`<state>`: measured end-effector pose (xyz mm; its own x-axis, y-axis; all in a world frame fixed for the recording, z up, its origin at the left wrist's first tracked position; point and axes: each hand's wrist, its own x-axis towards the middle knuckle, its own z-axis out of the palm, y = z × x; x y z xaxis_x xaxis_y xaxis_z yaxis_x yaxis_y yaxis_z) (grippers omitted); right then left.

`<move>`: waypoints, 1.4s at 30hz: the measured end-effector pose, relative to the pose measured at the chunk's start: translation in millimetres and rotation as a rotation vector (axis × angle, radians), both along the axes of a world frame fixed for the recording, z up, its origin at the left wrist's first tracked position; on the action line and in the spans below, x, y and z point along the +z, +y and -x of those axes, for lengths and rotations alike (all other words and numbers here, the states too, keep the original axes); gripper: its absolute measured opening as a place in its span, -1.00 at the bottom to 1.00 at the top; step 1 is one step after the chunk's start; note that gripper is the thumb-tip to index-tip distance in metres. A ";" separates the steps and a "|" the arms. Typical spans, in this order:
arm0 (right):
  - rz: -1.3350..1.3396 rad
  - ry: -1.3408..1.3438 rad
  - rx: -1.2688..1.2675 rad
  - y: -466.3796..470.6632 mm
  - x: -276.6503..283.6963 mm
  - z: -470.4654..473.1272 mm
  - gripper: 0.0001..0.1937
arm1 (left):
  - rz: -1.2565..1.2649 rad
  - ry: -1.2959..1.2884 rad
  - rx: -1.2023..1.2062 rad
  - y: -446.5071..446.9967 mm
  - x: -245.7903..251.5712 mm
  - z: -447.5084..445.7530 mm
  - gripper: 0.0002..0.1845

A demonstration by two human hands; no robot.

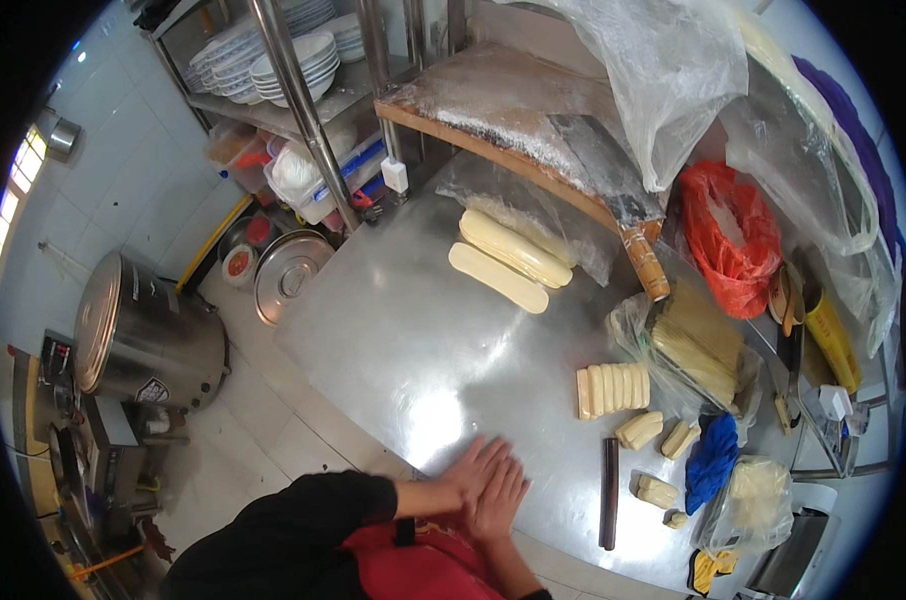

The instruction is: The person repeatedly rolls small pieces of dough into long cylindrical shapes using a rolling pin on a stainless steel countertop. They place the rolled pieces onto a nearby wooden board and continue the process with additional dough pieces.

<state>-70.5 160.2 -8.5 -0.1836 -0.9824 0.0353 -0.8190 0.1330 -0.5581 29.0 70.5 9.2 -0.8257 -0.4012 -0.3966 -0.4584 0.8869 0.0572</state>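
Observation:
My left hand [471, 474] and my right hand [499, 498] overlap at the near edge of the steel table [393, 330]. Their fingers are stretched out, and I see nothing held in them, though the palms are hidden. To their right lies a dark rolling rod [608, 495]. Beyond it sit a row of dough strips [613, 391] and smaller dough pieces [639, 430], [680, 439], [656, 491], [676, 520]. Farther off rest a flat dough slab [498, 277] and a thicker dough roll [517, 248] beside clear plastic film [595, 251].
A cleaver [610, 172] lies on a floured wooden board [483, 82], its handle overhanging the edge. Along the right are a red plastic bag [730, 240], a blue cloth [712, 463] and a bagged stack of noodle sheets [697, 341]. A steel boiler [160, 337] stands on the left.

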 end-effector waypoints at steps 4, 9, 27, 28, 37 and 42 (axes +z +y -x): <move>-0.160 0.033 -0.015 2.7 -6.2 3.1 0.03 | -0.126 0.049 0.154 15.9 -14.2 7.9 -0.25; -0.075 0.175 -0.083 -19.2 -16.5 22.2 0.09 | 0.138 0.181 0.069 -52.3 -30.8 45.1 -0.27; -0.346 0.273 0.029 19.1 18.0 7.0 0.08 | -0.193 0.157 -0.221 -1.8 -13.9 -42.3 0.16; -0.491 0.236 0.058 22.5 19.0 3.7 0.08 | -0.297 0.226 -0.121 1.7 -11.6 -39.7 0.10; 0.029 0.064 -0.056 -25.6 0.2 3.4 0.00 | -0.049 0.198 0.045 -10.0 2.4 27.8 0.01; -0.148 0.176 0.026 -20.7 -3.7 -2.2 -0.01 | -0.098 0.277 0.084 14.1 -5.5 3.9 0.01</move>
<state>-68.2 139.5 -12.2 -0.1622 -0.9835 -0.0801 -0.9063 0.1806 -0.3821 25.1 84.5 3.8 -0.8733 -0.4437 -0.2011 -0.4849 0.8308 0.2733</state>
